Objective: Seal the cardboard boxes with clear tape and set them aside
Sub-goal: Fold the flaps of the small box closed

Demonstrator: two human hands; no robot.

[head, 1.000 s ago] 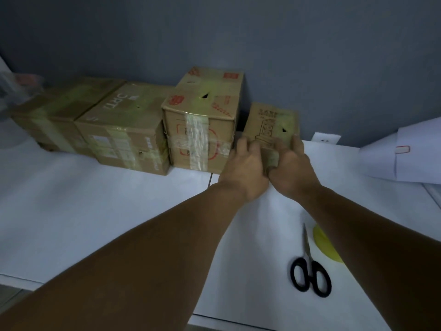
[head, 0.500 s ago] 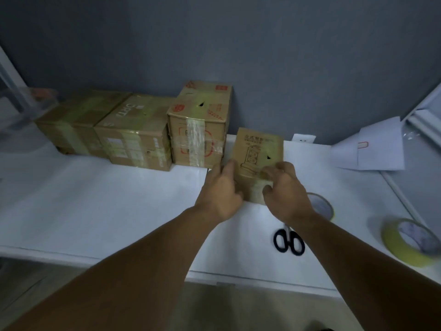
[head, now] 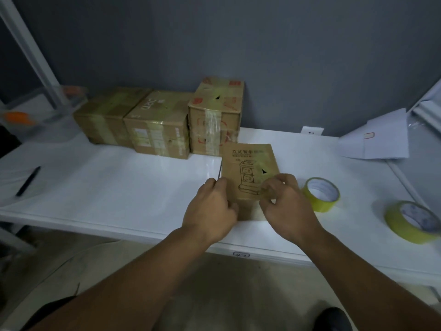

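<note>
Small box [head: 249, 173] stands on the white counter [head: 114, 182], near its front edge, printed face up with a line drawing and characters on top. Left hand [head: 211, 211] grips the box's left near corner, fingers [head: 220, 183] curled round the edge. Right hand [head: 286, 206] holds the right near corner, fingers curled over the top face; a glossy patch shows under them, but whether it is tape cannot be told. Three larger boxes sit in a row against the grey wall, each touching the next: left box [head: 102, 118], middle box [head: 158, 125], and tall box [head: 216, 115], all banded with clear tape. The small box lies just in front of the tall box; whether they touch cannot be told. Two tape rolls lie flat on the counter to the right: near roll [head: 321, 194] just beside the right hand, far roll [head: 411, 222] well apart towards the counter's right end. Folded white paper [head: 377, 142] rests at the rear right. A dark pen [head: 28, 181] lies at the left.
</note>
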